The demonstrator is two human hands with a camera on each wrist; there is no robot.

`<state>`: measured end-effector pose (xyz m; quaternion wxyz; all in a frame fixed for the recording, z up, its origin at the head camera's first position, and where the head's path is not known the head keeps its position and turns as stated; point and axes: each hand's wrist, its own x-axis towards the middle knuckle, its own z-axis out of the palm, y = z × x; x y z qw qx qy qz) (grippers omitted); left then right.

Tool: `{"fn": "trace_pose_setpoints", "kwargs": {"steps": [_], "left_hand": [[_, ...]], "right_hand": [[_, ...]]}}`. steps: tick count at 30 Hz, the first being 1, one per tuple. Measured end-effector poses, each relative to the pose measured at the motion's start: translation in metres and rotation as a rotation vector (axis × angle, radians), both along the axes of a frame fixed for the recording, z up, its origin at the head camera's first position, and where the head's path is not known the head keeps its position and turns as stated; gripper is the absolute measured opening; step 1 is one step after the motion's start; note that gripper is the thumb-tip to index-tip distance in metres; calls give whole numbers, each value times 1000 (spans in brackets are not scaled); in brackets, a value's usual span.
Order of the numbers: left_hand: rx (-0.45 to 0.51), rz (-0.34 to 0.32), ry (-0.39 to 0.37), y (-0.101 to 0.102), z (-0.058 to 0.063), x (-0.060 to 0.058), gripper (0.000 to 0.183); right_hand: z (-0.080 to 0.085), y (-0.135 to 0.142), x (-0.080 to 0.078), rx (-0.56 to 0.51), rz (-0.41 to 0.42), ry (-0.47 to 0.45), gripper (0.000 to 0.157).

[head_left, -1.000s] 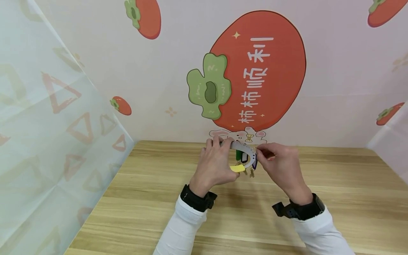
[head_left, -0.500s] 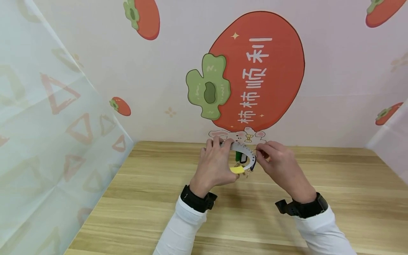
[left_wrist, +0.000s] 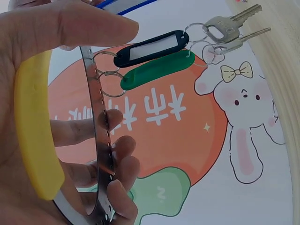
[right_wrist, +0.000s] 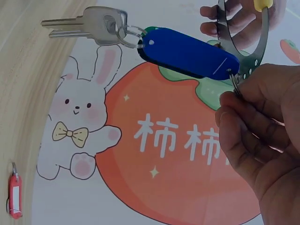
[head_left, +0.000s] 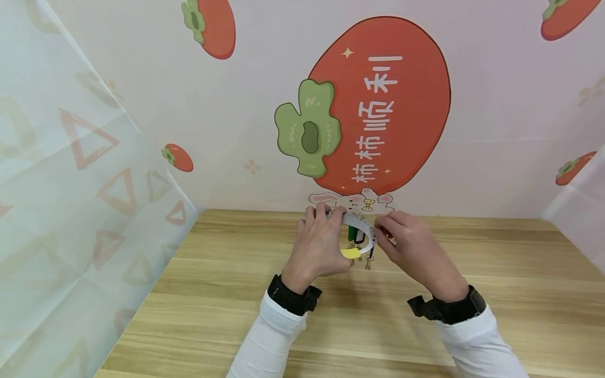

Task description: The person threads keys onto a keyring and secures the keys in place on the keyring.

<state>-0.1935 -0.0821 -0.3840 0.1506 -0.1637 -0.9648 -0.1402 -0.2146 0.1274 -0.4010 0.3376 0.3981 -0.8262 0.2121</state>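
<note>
My left hand grips a curved metal key holder by its yellow handle; a row of holes runs along the metal band. From the band hang a black key tag and a green key tag on split rings, each with a key. My right hand pinches the split ring of a blue key tag at the band's right side. A silver key hangs from the blue tag's other end. Whether this ring passes through a hole cannot be told.
A red key tag lies on the wooden table. Behind the table stands a pale backdrop with printed persimmons and a rabbit. Another pale sheet rises along the left side.
My right hand has moved slightly left, closer to the metal band. The blue tag and its key have swung and now hang lower beside it. My left hand stays nearly still.
</note>
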Motion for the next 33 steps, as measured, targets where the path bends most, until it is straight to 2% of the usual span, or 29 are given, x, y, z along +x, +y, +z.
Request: {"fn": "trace_pose_setpoints", "kwargs": {"steps": [5,12,17,23,27,33], "left_hand": [[9,6,-9,-1,0,0,87],[35,15,1,-3,0,-2,86],[60,26,5,-3,0,-3,84],[66,33,-8,-2,0,-3,86],[53,21,-20,-1,0,-2,86],[38,6,-19,0,1,-1,88]], "right_hand": [[-1,-2,1,0,-1,-12,21],[1,-3,4,-118,-35,-118,21],[2,-3,5,-175,-47,-160,23],[1,-6,6,-235,-91,-216,14],[0,-6,5,-237,-99,-158,12],[0,-4,1,-145,-50,-35,16]]}}
